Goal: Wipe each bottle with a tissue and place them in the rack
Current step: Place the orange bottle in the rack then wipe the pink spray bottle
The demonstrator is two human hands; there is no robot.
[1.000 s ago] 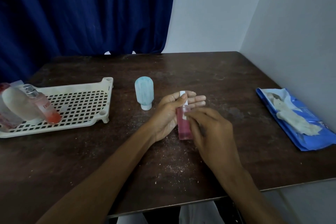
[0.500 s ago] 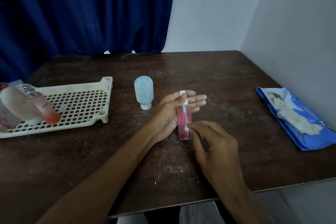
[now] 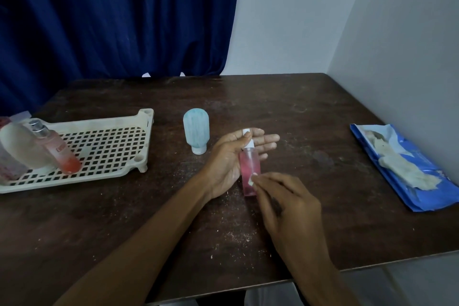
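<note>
Gripping the bottle (image 3: pixel 249 167) by thumb, left hand (image 3: pixel 229 160) lies half-open; at 5 o'clock, right hand (image 3: pixel 285 202) pinches tissue (image 3: pixel 251 180) against it.

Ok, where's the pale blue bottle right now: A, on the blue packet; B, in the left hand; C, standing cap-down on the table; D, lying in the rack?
C: the pale blue bottle stands cap-down on the table, between the rack and the left hand.
</note>
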